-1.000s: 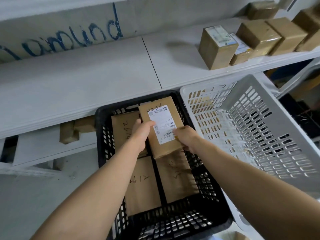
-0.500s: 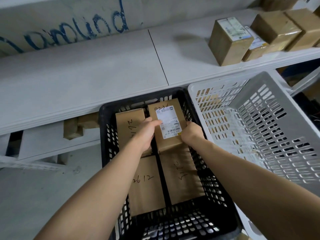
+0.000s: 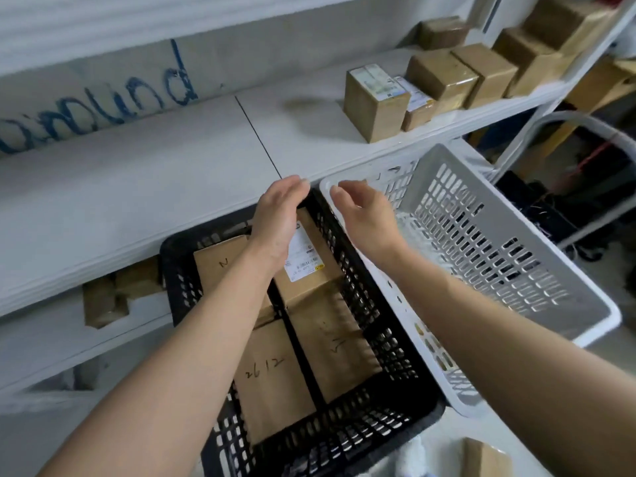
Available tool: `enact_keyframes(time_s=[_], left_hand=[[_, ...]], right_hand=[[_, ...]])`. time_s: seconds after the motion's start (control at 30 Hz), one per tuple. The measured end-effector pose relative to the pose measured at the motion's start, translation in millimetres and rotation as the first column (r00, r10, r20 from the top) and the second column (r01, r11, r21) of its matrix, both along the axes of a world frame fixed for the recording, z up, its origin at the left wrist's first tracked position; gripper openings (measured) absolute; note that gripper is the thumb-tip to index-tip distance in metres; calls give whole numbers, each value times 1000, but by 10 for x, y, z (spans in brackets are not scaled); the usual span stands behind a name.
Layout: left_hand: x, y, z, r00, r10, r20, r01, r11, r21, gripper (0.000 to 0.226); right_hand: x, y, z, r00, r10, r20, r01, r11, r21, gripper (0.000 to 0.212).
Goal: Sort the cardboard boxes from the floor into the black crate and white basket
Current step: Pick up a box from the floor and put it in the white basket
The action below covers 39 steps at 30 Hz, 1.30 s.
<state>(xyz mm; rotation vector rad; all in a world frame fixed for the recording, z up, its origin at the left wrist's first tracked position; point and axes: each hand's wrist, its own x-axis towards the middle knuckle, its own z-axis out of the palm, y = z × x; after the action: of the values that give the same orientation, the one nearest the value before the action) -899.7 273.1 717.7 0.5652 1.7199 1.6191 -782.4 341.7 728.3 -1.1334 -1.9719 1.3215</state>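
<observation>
The black crate (image 3: 389, 349) stands on the floor below a white shelf and holds several flat cardboard boxes. One with a white label (image 3: 306, 266) lies at the crate's far right; another marked 2612 (image 3: 272, 376) lies nearer me. My left hand (image 3: 275, 222) and my right hand (image 3: 364, 218) hover above the crate's far edge, fingers relaxed, holding nothing. The white basket (image 3: 516, 256) leans tilted at the crate's right side. Another cardboard box (image 3: 485, 459) lies on the floor at the bottom right.
A long white shelf (image 3: 137, 187) runs across above the crate, with several brown boxes (image 3: 375, 101) at its right end. More boxes (image 3: 113, 297) sit under the shelf at left. Dark clutter and cables (image 3: 550, 201) lie at the far right.
Both hands have let go of the labelled box, which now rests in the crate's far right. The hands have lifted up and away, opening above the crate's far rim.
</observation>
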Motion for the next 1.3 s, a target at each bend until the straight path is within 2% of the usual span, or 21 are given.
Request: enact_keyframes(time_s=[0.13,0.27,0.4,0.47,0.63,0.73,0.83,0.9,1.0,1.17,1.3], left_hand=[[464,103,296,989,-127,-76,134,986,97,35],[1061,144,561,959,-253,-126,274,942,195,30],[1938,174,763,890,-415,-188,451,863,228,33],[2473,176,796,840,-507,-193,541,811,222,37],[3838,84,732,707,-685,-177,707,679,199,45],[4552,-20,626,622,-769,-148,781,594,195,37],[5125,-103,500,543,-833,-108,835,521,179,49],[5426,-124,446,491,-867,-87,866,476,153,51],[5758,-71,396,414,-905,-95,908,403,111,42],[6176,223,361,319,-944,-81,947,314,69,28],[6498,457,323,240,-968,-74,970,235,67,32]], right_hand=[[487,-12,255,985,-77,-157,73,997,-30,34],[1181,-27,459,941,-186,-283,181,982,-44,36],[2123,-162,591,871,-324,-370,302,946,-118,39],[2678,-270,622,826,-407,-391,381,913,-144,34],[4111,-638,609,690,-626,-363,610,773,-174,50],[4850,-880,511,616,-704,-353,680,702,-214,38],[5426,-1082,363,535,-784,-315,749,613,-253,32],[5743,-1182,288,470,-834,-290,786,545,-293,30],[6147,-1262,207,351,-888,-298,819,445,-361,27],[6614,-1237,116,155,-945,-288,864,271,-425,35],[6832,-1201,56,61,-961,-269,889,175,-424,39]])
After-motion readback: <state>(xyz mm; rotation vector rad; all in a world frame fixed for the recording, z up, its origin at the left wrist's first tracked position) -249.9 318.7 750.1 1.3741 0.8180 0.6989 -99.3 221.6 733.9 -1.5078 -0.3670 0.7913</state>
